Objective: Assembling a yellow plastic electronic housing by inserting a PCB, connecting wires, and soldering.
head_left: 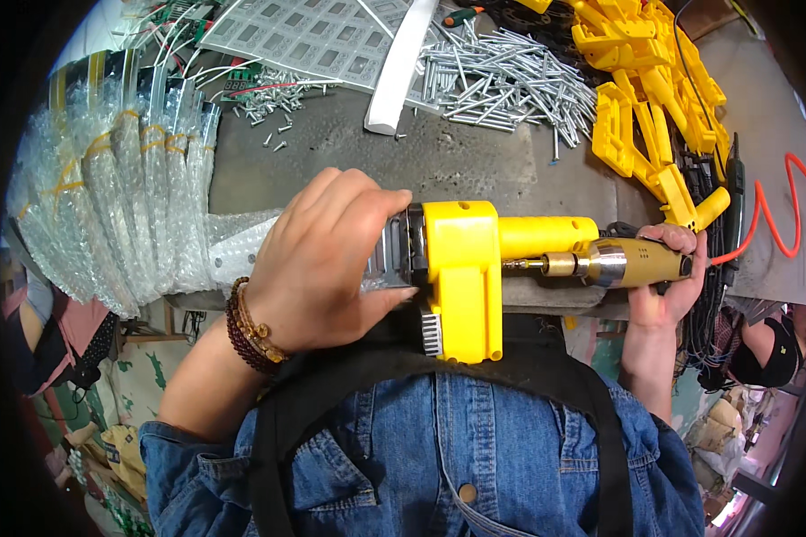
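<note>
My left hand is wrapped around the dark, clear-covered end of a bubble-wrapped long part, where it meets a yellow plastic tool housing. The housing has a round yellow handle reaching right and lies close in front of my body. In my right hand is a gold powered screwdriver, held level below the handle. Its bit points left, with the tip at the housing's right side; whether it sits in a screw is not visible.
Several bubble-wrapped long parts are stacked at left. Long screws lie heaped at the back, beside short screws, circuit boards and a grey label sheet. Yellow housings pile up at back right, near a coiled orange hose.
</note>
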Motion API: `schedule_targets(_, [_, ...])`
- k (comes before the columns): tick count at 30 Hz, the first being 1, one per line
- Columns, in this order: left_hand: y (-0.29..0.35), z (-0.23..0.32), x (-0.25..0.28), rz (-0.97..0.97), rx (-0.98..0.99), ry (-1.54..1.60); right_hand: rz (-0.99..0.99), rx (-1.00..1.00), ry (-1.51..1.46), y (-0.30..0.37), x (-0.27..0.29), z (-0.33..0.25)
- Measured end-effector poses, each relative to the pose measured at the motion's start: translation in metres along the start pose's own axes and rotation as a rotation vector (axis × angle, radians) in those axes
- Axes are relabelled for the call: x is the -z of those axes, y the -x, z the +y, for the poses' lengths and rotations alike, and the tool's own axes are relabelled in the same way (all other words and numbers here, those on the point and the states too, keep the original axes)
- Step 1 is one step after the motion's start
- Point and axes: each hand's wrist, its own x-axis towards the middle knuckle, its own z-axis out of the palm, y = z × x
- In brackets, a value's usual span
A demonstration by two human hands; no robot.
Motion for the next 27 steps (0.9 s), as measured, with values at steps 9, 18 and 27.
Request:
schedule_targets(9, [-0.0005, 0.0004, -0.0007, -0.01, 0.025, 0.018, -0.011, 0.028, 0.09, -0.0014, -0.0002, -0.0038])
schedule_targets(18, [-0.0021, 0.0037, 0.0, -0.004, 0.059, 0.019, 0.003, 0.022, 0.035, 0.0012, -0.0022, -0.0014])
schedule_targets(27, [-0.0008, 0.003, -0.0005, 0.006, 0.06, 0.019, 0.106, 0.137, 0.27, 0.0016, 0.0003, -0.0028])
